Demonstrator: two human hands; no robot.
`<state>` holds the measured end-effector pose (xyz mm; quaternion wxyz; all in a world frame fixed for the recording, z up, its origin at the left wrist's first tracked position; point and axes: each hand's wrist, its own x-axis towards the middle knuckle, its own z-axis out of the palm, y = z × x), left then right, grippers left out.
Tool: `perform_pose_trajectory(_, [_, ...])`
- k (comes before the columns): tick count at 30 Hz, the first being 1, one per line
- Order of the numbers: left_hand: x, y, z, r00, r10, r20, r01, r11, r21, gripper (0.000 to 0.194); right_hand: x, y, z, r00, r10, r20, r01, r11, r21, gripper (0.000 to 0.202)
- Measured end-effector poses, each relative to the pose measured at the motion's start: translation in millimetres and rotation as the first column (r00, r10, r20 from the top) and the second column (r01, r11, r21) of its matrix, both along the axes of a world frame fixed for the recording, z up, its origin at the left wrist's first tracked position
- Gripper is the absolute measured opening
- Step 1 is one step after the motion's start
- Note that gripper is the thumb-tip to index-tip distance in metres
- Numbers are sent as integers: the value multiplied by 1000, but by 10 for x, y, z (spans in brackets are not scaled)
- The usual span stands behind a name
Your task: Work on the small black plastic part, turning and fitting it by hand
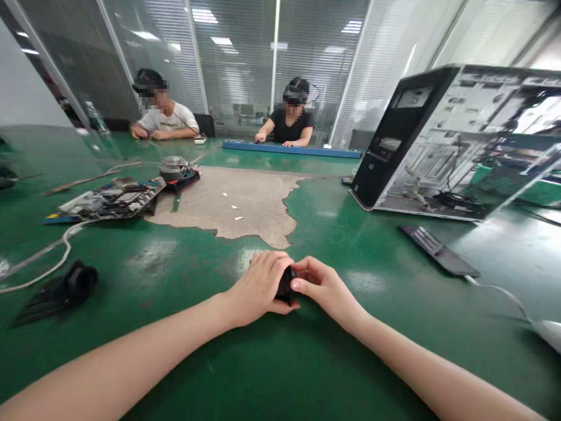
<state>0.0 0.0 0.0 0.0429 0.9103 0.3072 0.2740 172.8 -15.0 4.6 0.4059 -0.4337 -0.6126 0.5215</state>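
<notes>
A small black part point(286, 284) with a rounded edge is between my two hands, just above or on the green table; its kind I cannot make out. My left hand point(262, 282) wraps over it from the left, hiding much of it, with the thumb underneath. From the right, my right hand point(316, 283) pinches its edge between thumb and fingers. Off to the left on the table lies another black item point(79, 283) with a round, ring-like end and thin strips trailing from it.
An opened black computer case point(405, 140) stands at the right, with a dark flat device point(438, 250) and its white cable before it. A circuit board point(114, 197) lies at the left. Bare patches mark the green table point(324, 204). Two people sit across, near a long blue bar point(291, 149).
</notes>
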Motion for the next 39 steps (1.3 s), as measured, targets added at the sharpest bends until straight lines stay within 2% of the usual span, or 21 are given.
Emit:
perform_pose_trajectory(4, [17,3,2,1000,-2,3,2,1000,-7,63,-37,-64,26,999,-21,-24,22,1000,22,25])
perform_pose_trajectory(9, [49,14,15,997,48,54,-42,994,-102,63,-51,-93,24,991,-36,-131,41,998,37,26])
perform_pose_trajectory(12, [62,24,22,996,64,67,-55,990,-127,61,-42,-89,0,990,-35,-134,38,999,20,27])
perform_pose_trajectory(18, [62,29,11,996,38,83,-31,996,-84,61,-18,-80,0,994,-59,-91,64,996,54,21])
perform_pose_trajectory(26, [52,3,24,997,30,65,-27,998,-60,64,-3,-9,42,998,-12,-68,8,998,-55,27])
perform_pose_trajectory(35, [56,21,22,997,50,66,-43,994,-100,61,5,-48,55,996,50,-79,-50,999,1,27])
perform_pose_trajectory(39, [53,26,21,997,42,70,-36,996,-87,61,-13,-49,51,995,32,-97,-31,999,10,21])
